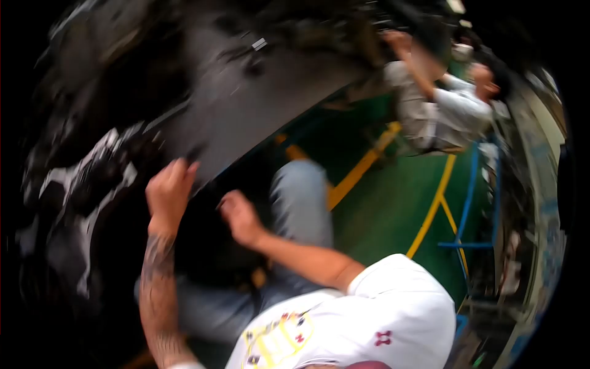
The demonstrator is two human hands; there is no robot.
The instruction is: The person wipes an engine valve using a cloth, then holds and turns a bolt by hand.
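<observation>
My left hand (169, 192) is raised with its fingers curled closed, close to the near end of a large dark grey panel (246, 117). Whatever lies inside those fingers, if anything, is hidden. Lower and to the right, my right hand (241, 216) hangs in front of a dark gap below the panel's edge. Its fingers are bent and smeared by motion, and I cannot make out whether they hold anything. On the panel sits a small pale label (259, 44).
My bent knee (301, 184) rises beside my right hand. Another person (445, 104) sits at the upper right, arms raised to the dark structure. Yellow lines (359, 178) cross the green floor (381, 212). A blue frame (465, 244) stands at right. Shiny dark shapes (92, 178) fill the left.
</observation>
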